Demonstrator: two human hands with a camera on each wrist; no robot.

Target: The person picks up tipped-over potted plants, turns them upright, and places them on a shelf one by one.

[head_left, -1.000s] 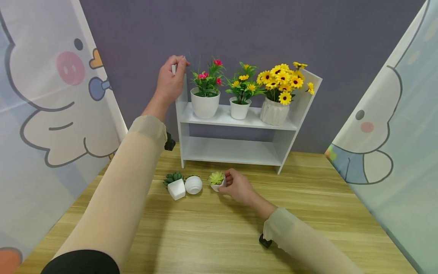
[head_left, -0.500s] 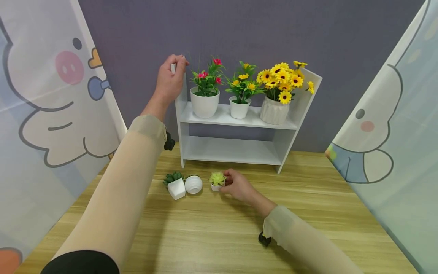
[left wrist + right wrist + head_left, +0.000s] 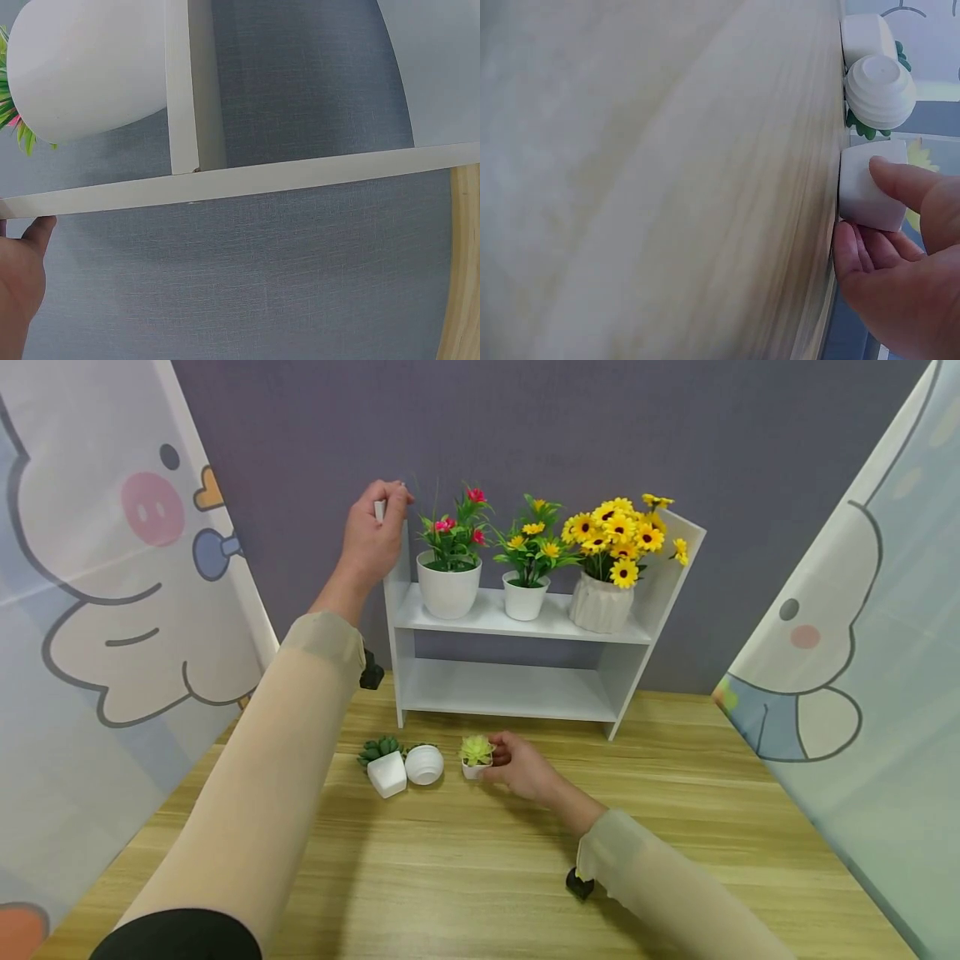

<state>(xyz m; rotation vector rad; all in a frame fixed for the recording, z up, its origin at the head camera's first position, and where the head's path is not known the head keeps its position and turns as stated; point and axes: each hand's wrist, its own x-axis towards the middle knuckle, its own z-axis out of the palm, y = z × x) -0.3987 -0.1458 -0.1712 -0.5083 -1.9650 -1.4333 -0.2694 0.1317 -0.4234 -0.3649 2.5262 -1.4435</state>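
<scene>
My left hand grips the top of the left side panel of a white two-tier shelf. In the left wrist view, the thumb and fingertips reach the end of that panel. On the wooden table, my right hand holds a small potted succulent with pale green leaves, standing upright in a white square pot. Thumb and fingers lie on two sides of the pot in the right wrist view. To its left, a dark green succulent and a round ribbed white pot lie tipped over.
Along the upper tier stand a pot of pink flowers, a smaller pot of yellow flowers and a ribbed pot of sunflowers. Behind the shelf rises a grey wall. Cartoon-printed panels flank both sides.
The pale succulent's pot has turned from tilted to upright under my right hand, then stayed put. My left hand keeps its grip on the shelf panel.
</scene>
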